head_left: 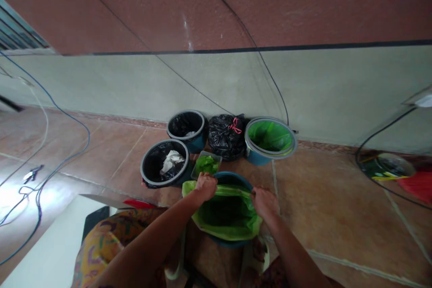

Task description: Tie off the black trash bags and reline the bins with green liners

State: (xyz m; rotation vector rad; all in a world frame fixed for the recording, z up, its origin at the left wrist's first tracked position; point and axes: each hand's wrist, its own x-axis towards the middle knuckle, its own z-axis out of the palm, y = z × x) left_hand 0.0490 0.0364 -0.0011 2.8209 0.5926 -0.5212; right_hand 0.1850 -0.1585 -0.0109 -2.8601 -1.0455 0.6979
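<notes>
A green trash bag (232, 234) hangs open-mouthed inside a blue bin (232, 178) between my feet. My left hand (206, 186) is closed on the bag's edge at the left, and my right hand (266, 202) grips its edge at the right. The bag's rim stands above the bin at the front, and part of the bin's back rim shows bare. Just beyond my left hand sits a clear container (218, 160) with green folded bags (206, 164) in it.
Two black-lined bins (144, 172) (199, 143) stand to the left, with white waste inside. A tied black trash bag (225, 137) leans near the wall beside a green-lined bin (258, 156). Cables (79, 121) cross the floor at left; a white box (50, 247) lies nearby.
</notes>
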